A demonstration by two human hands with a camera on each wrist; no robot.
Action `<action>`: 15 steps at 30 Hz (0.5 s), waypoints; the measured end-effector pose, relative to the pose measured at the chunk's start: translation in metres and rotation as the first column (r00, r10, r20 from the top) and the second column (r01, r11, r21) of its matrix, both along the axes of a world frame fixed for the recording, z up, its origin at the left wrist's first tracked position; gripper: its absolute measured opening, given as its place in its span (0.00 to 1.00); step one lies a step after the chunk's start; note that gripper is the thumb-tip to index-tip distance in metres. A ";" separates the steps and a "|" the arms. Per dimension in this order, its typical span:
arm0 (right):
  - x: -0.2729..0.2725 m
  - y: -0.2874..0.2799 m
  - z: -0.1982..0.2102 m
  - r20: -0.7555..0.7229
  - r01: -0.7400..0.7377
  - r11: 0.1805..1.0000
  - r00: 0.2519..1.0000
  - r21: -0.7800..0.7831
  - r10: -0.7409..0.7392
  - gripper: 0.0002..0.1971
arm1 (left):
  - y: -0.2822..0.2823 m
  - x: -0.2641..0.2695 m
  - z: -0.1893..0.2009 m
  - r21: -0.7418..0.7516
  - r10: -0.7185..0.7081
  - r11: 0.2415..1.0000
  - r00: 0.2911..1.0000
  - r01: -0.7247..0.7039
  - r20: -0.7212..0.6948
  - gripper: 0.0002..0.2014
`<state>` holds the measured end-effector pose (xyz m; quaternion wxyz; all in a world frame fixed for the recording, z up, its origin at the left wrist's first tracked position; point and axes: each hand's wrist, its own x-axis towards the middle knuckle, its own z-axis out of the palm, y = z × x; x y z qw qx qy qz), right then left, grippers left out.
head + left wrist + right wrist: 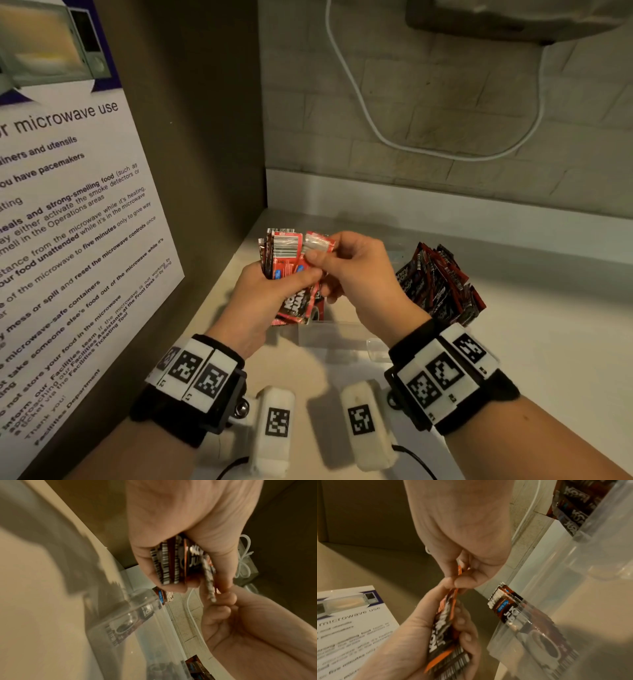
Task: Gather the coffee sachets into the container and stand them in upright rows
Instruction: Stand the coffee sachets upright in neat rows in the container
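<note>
My left hand (270,294) grips a fanned bundle of red and black coffee sachets (287,260) above the near end of a clear plastic container (329,334). My right hand (346,263) pinches the top edge of the outermost sachet (320,244) in that bundle between thumb and forefinger. In the left wrist view the bundle (173,563) sits edge-on in my curled fingers. The right wrist view shows the bundle (443,635) and a short row of sachets (506,608) upright inside the container (573,588). More sachets (442,284) stand packed at the container's right end.
A microwave-use notice (68,240) covers the side panel on the left. The pale counter (548,342) runs to a tiled back wall with a white cable (376,130) hanging on it. A grey appliance (513,20) hangs overhead at the top right.
</note>
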<state>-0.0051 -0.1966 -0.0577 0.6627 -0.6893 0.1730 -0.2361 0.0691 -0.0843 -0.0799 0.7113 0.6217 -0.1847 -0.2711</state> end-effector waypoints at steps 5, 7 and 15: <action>0.000 -0.016 0.007 0.245 0.112 0.983 0.958 0.146 -0.146 0.10 | -0.002 0.014 -0.002 -0.031 0.077 0.995 0.932 -0.094 -0.354 0.15; -0.003 -0.016 0.009 0.281 0.092 0.996 0.956 -0.011 -0.085 0.14 | -0.002 0.021 0.002 -0.142 0.024 0.983 0.839 -0.119 -0.543 0.17; -0.010 -0.005 -0.004 0.116 -0.104 0.931 0.981 -0.350 0.153 0.24 | -0.012 0.029 0.014 -0.216 0.020 0.968 0.899 -0.127 -0.438 0.18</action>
